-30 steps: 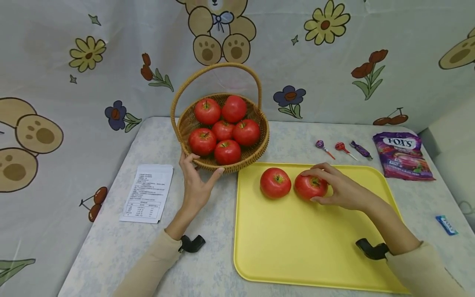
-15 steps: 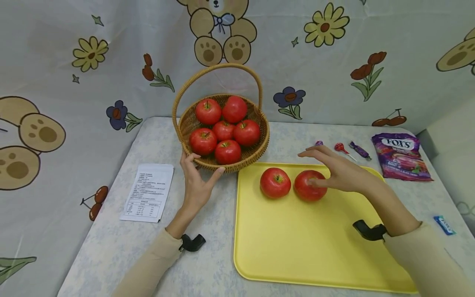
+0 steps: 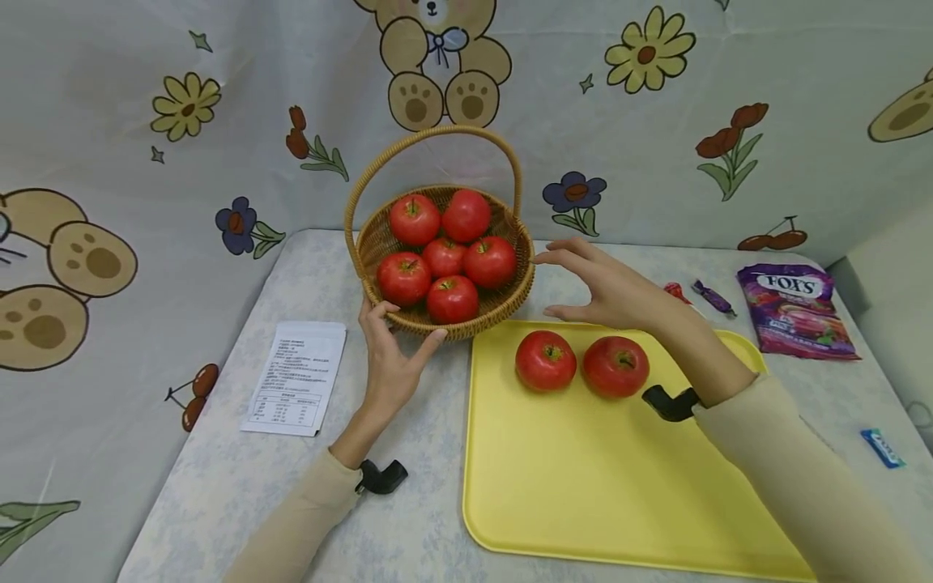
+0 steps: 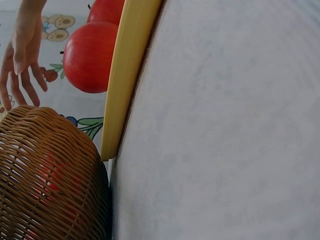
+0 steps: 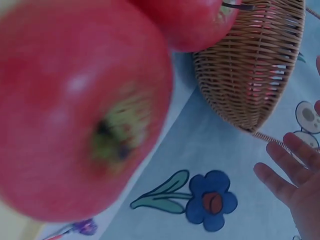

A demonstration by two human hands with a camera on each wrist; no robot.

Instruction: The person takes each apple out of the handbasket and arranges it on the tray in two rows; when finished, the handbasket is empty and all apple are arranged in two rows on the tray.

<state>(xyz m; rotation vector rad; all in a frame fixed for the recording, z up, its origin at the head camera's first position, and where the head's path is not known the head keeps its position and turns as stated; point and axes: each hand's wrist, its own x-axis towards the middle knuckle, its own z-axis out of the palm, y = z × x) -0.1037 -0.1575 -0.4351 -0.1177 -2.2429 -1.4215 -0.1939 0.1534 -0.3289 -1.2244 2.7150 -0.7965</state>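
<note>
A woven wicker basket (image 3: 503,314) with a tall handle leans its opening forward and holds several red apples (image 3: 453,300). At its front rim my left hand (image 3: 391,368) grips, thumb and index finger at the edge. My right hand (image 3: 612,287) hovers just right of the basket, fingers spread, nothing in it; the left wrist view also shows the basket's woven side (image 4: 50,175). Two apples lie side by side on the yellow tray (image 3: 568,478), the left apple (image 3: 545,362) nearer the basket than the right apple (image 3: 615,367). The left hand's other fingertips are hidden by the basket.
A white printed packet (image 3: 295,378) lies left of the basket. At the back right are a red lollipop (image 3: 676,291), a purple wrapped candy (image 3: 714,299) and a purple candy bag (image 3: 798,312). A small blue packet (image 3: 883,448) lies by the right edge. A patterned cloth hangs behind.
The right hand has let go of the right apple on the tray, risen, and moved left and away toward the basket. The left hand has stayed at the basket rim.
</note>
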